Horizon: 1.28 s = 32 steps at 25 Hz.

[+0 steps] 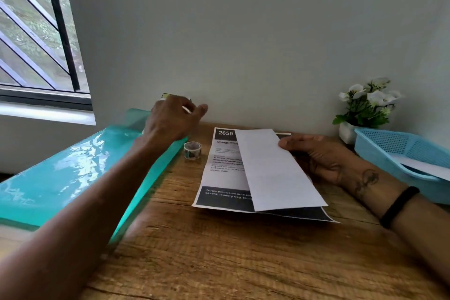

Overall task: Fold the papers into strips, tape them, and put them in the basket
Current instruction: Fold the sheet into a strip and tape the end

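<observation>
A folded white paper strip [275,168] lies slanted over a printed sheet [224,173] on the wooden table [219,251]. My right hand [319,156] pinches the strip's right edge near its far end. My left hand [173,119] is raised near the wall above the table's far left, fingers closed on a small thin object with a white end; what it is I cannot tell. A small roll of patterned tape [192,150] stands upright just left of the printed sheet. The blue mesh basket [389,146] sits at the right edge with white paper inside.
A teal plastic folder [73,173] covers the left side of the table, under my left forearm. A white pot of white flowers [365,110] stands against the wall behind the basket. A barred window is at the upper left.
</observation>
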Each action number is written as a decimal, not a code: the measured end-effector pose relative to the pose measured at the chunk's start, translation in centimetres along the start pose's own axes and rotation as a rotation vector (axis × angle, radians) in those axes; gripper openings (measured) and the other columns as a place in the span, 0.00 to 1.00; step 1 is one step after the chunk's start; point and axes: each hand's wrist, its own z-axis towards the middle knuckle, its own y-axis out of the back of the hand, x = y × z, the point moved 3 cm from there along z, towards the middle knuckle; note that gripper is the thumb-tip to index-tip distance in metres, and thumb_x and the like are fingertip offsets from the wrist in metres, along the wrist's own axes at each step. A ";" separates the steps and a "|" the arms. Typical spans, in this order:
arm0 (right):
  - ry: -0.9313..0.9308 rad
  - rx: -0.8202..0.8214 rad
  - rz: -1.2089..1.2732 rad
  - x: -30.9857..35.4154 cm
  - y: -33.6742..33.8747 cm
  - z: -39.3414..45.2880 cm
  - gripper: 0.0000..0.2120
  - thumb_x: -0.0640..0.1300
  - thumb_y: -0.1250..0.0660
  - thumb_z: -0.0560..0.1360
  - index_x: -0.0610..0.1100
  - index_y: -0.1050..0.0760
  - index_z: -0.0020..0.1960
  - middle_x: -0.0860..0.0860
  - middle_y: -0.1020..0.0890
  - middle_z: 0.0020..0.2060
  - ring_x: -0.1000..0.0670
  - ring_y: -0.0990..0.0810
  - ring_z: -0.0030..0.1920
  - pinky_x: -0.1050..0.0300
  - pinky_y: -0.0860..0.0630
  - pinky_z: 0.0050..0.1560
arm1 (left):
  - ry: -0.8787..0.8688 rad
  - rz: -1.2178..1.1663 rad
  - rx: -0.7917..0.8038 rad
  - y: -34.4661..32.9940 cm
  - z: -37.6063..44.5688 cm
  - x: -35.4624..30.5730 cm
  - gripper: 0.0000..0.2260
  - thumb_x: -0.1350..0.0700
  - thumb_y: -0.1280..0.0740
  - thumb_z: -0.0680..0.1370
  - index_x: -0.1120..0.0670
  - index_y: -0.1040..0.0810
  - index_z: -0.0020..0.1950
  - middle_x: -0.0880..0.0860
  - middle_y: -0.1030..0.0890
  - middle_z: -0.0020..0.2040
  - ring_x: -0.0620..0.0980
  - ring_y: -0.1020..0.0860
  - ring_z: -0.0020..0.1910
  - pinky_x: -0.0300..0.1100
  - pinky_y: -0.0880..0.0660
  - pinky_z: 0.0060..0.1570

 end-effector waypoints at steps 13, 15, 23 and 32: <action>0.676 -0.317 -0.816 1.0 -2.0 -1.5 0.04 0.49 0.23 0.75 0.50 0.15 0.48 0.59 0.14 0.40 0.62 0.16 0.41 0.72 0.23 0.36 | -0.238 0.176 0.426 -1.6 0.2 1.3 0.33 0.48 0.23 0.75 0.42 0.32 0.77 0.49 0.18 0.57 0.52 0.20 0.58 0.50 0.22 0.60; 0.636 -0.227 -0.611 1.1 -2.7 -1.3 0.08 0.51 0.24 0.74 0.48 0.16 0.49 0.52 0.12 0.41 0.57 0.13 0.41 0.65 0.18 0.39 | -0.420 0.019 0.207 -2.0 -1.0 -0.9 0.35 0.47 0.22 0.74 0.40 0.34 0.78 0.46 0.15 0.55 0.49 0.19 0.54 0.49 0.22 0.58; 0.330 0.020 -0.216 0.5 -3.6 -1.4 0.17 0.47 0.21 0.71 0.45 0.15 0.58 0.46 0.11 0.48 0.44 0.12 0.49 0.53 0.16 0.48 | -0.791 -0.023 0.079 -5.1 -6.0 -6.6 0.43 0.53 0.23 0.76 0.43 0.44 0.84 0.47 0.20 0.63 0.49 0.27 0.63 0.50 0.22 0.57; 0.484 -0.061 -0.309 0.5 -3.3 -1.3 0.17 0.41 0.17 0.67 0.45 0.15 0.54 0.51 0.10 0.47 0.52 0.12 0.49 0.61 0.16 0.48 | -0.438 -0.252 0.255 -5.5 -4.5 -5.2 0.46 0.40 0.20 0.69 0.41 0.39 0.82 0.47 0.22 0.70 0.44 0.23 0.65 0.47 0.22 0.64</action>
